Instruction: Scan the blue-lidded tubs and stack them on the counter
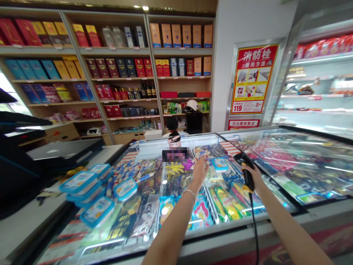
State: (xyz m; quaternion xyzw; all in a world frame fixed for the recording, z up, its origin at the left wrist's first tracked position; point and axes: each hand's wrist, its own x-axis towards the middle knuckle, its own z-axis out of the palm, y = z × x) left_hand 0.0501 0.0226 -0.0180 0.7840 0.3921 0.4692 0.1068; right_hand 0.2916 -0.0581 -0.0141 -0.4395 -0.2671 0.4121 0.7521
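My left hand (200, 171) stretches forward over the glass lid of the chest freezer (275, 217), fingers out and apart, holding nothing. Just right of its fingertips a small blue-lidded tub (220, 164) lies on the glass; I cannot tell if they touch. My right hand (255, 176) is closed round the grip of a black and yellow barcode scanner (246, 170), its head pointing left toward that tub. The scanner's black cable (255, 228) hangs down toward me. Several more blue-lidded tubs (82, 187) are stacked on the glass at the left.
A person (174, 139) stands behind the freezer, opposite me. A closed laptop (64, 151) lies on the counter at the left. Shelves of boxed goods (121, 68) fill the back wall. A red poster (253, 79) and an open chiller (322, 73) stand to the right.
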